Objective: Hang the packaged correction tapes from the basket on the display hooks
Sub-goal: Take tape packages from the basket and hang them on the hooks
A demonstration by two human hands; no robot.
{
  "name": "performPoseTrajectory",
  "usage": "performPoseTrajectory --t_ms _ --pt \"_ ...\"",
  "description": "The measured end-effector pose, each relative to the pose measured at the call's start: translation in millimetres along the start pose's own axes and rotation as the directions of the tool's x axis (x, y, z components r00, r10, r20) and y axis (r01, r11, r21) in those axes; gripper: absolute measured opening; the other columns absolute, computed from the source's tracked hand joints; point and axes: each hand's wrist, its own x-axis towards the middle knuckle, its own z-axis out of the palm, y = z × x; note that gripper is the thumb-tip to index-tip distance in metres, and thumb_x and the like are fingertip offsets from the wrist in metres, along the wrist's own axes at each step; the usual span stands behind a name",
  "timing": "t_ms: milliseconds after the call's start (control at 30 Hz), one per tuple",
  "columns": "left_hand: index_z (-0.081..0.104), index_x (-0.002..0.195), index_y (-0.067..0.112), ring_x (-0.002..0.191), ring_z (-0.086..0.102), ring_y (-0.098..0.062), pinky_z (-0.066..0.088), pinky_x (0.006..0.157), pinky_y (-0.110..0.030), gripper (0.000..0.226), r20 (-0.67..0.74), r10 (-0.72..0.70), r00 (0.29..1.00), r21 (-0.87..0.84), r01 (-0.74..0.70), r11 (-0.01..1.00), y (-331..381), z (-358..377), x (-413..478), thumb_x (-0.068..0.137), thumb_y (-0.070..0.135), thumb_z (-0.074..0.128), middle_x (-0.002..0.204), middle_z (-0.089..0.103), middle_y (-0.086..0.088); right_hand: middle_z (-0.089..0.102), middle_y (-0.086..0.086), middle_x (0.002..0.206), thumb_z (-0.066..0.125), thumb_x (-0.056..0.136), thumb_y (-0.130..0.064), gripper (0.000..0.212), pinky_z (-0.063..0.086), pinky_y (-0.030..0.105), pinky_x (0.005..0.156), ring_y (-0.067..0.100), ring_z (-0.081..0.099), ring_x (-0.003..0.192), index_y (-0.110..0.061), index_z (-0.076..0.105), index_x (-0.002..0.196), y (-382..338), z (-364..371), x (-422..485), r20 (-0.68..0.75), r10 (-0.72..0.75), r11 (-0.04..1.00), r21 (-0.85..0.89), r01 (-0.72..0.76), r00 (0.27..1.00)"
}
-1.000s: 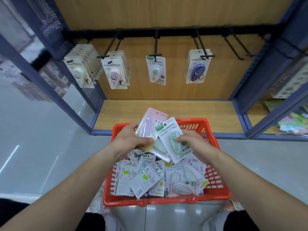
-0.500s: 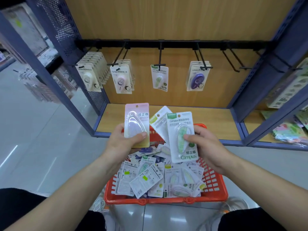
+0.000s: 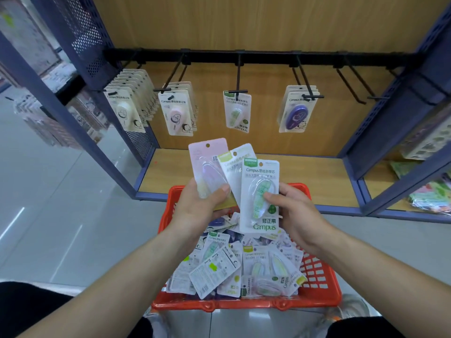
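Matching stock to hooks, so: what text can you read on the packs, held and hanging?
"Campus", "修正带": foot of held green pack in right hand.
"Campus": head of that pack, hanging cream pack, hanging pink pack, some basket packs; foot of hanging green pack.
Blurred: held pink pack in left hand, hanging purple pack, all small print.

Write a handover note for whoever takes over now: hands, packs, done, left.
Left hand grips a pink pack. Right hand pinches a green pack. A yellow-green pack sits between them, holder unclear.
All three are above the red basket, which holds many loose packs.
Done: four hooks carry packs; one shows a single hanging green pack.
Left: hang the held packs, then the basket's. The right-hand hooks are bare.
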Motion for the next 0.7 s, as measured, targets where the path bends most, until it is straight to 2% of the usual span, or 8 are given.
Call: performPoseTrajectory --t_ms 167,300,400,500,567,700 --pt "0.064 0.112 0.027 0.085 0.074 -0.002 0.058 0.063 -0.019 0.021 0.002 0.053 0.999 0.009 -0.053 0.999 3 1 9 0.094 0.018 0.072 0.094 0.078 0.016 0.075 0.005 0.117 0.055 0.100 -0.009 0.028 0.051 0.055 0.099 0.030 0.068 0.113 -0.017 0.069 0.122 5 2 13 0.052 0.032 0.994 -0.108 -0.026 0.998" --pt "0.063 0.109 0.030 0.096 0.073 -0.008 0.061 0.070 -0.025 0.021 -0.049 0.034 0.998 0.018 -0.033 0.999 -1 -6 15 0.092 0.024 0.075 0.096 0.077 0.017 0.074 0.007 0.122 0.057 0.098 -0.009 0.032 0.047 0.060 0.105 0.031 0.066 0.118 -0.016 0.066 0.127 6 6 16 0.078 0.016 0.995 -0.103 -0.008 0.997" --pt "0.064 0.108 0.031 0.094 0.072 -0.004 0.060 0.069 -0.024 0.019 -0.032 0.027 0.999 0.022 -0.026 0.999 -2 -10 17 0.093 0.027 0.074 0.093 0.077 0.022 0.074 0.007 0.121 0.063 0.086 -0.018 0.042 0.049 0.052 0.102 0.029 0.067 0.117 -0.015 0.066 0.128 3 8 18 0.104 -0.017 0.995 -0.091 0.027 0.994" --pt "0.066 0.113 0.028 0.087 0.073 0.001 0.061 0.069 -0.025 0.020 -0.002 0.019 1.000 0.041 -0.019 0.999 0 -11 15 0.094 0.029 0.072 0.096 0.078 0.018 0.075 0.004 0.119 0.062 0.092 -0.010 0.033 0.051 0.043 0.092 0.022 0.069 0.109 -0.017 0.067 0.124 1 12 18 0.130 -0.030 0.994 -0.101 0.044 0.991" --pt "0.067 0.117 0.028 0.093 0.074 -0.005 0.061 0.071 -0.026 0.021 0.045 0.016 0.999 0.075 -0.019 0.997 2 -11 14 0.096 0.032 0.069 0.105 0.078 0.011 0.075 0.004 0.119 0.060 0.096 -0.008 0.031 0.050 0.041 0.093 0.023 0.069 0.112 -0.019 0.067 0.124 2 16 18 0.156 -0.030 0.989 -0.137 0.052 0.987" --pt "0.069 0.119 0.023 0.093 0.077 -0.018 0.058 0.065 -0.023 0.021 0.082 0.018 0.996 0.068 -0.024 0.997 5 -15 12 0.099 0.028 0.064 0.105 0.079 0.003 0.077 -0.003 0.113 0.056 0.101 -0.009 0.025 0.050 0.035 0.093 0.015 0.071 0.107 -0.018 0.067 0.121 -1 26 16 0.191 -0.004 0.974 -0.222 0.047 0.982"
